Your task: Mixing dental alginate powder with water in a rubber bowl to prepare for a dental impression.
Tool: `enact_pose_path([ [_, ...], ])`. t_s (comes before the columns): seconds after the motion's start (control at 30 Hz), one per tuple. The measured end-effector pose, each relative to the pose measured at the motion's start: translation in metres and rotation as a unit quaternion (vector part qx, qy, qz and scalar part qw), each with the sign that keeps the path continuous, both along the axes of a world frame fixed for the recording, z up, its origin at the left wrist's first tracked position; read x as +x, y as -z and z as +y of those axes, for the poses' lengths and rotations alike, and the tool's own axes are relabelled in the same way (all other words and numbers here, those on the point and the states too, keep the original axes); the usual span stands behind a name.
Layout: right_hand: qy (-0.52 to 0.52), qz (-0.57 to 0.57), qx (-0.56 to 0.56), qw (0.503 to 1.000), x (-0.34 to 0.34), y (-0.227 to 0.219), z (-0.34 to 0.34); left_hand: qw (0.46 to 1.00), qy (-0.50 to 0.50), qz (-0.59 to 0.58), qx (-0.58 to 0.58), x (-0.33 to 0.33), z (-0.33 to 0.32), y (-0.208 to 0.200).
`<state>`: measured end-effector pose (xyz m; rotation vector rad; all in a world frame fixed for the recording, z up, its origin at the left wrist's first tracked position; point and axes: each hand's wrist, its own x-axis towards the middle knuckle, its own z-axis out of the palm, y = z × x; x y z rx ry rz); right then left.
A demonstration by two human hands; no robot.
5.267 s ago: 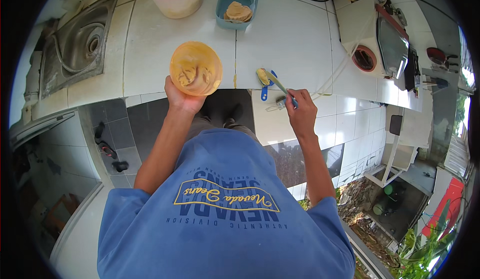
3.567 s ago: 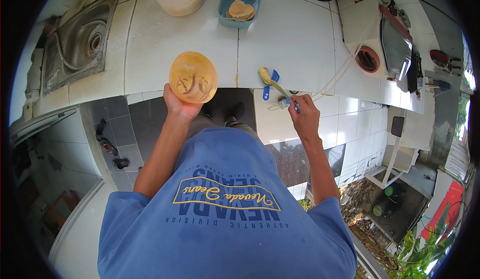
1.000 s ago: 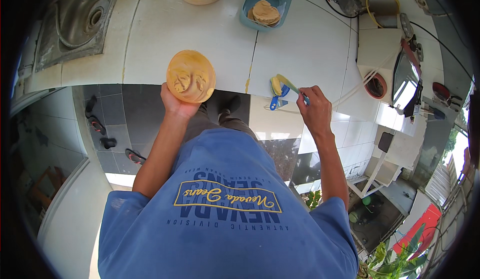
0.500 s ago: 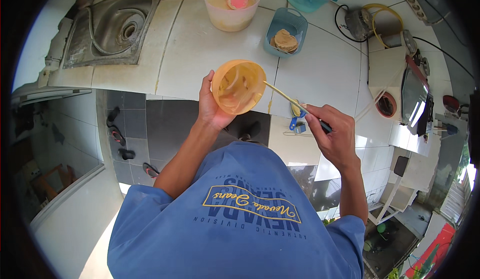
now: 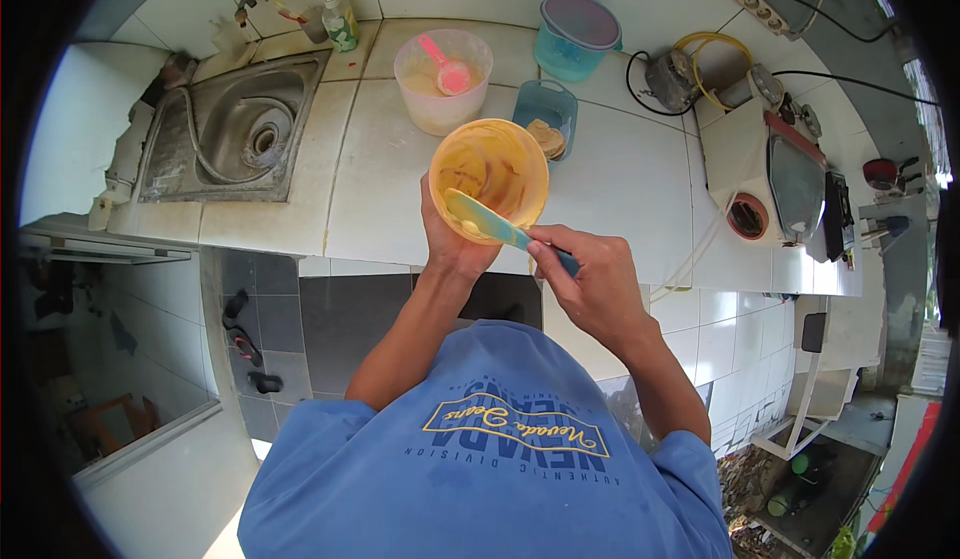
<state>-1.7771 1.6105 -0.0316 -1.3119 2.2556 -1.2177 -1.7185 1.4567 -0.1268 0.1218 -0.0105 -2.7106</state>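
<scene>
My left hand [image 5: 452,239] is wrapped round an orange plastic tub [image 5: 541,181], holding it tilted so that its inside shows. Pale yellow, creamy smears and some darker streaks coat its walls. In my right hand [image 5: 600,277] is a blue-green spatula [image 5: 492,223], its flat blade inside the tub by the near rim. Some of the pale cream clings to the blade. Behind the tub stands a small blue basket [image 5: 552,102] with flat beige pieces [image 5: 546,139] in it, partly hidden by the tub.
A translucent bucket [image 5: 418,109] with pale contents and a pink scoop [image 5: 452,77] stands behind the tub. Farther back is a teal lidded container [image 5: 572,54]. A steel sink [image 5: 220,124] lies left, beside a soap bottle [image 5: 340,24]. To the right are a metal pot [image 5: 670,81] and a white machine [image 5: 733,164].
The spatula has turned to show its flat side and reaches deeper into the tub. My right hand has come left, closer to the tub. The view has shifted toward the back wall.
</scene>
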Motion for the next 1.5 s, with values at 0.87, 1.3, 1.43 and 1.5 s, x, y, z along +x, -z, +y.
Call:
enact_pose_path([
  [0.87, -0.03, 0.531, -0.009, 0.847, -0.061, -0.085, 0.005, 0.982, 0.151, 0.027, -0.109, -0.005, -0.027, -0.079],
  [1.3, -0.018, 0.5, -0.033, 0.865, -0.06, -0.087, 0.002, 0.98, 0.162, 0.002, -0.112, -0.008, -0.026, -0.104],
  [1.43, -0.093, 0.442, 0.074, 0.889, -0.056, -0.085, 0.013, 0.981, 0.136, -0.036, -0.132, -0.01, -0.023, -0.11],
  [1.5, -0.071, 0.511, 0.02, 0.857, -0.058, -0.096, 0.018, 0.979, 0.142, -0.059, -0.135, -0.011, -0.019, -0.116],
])
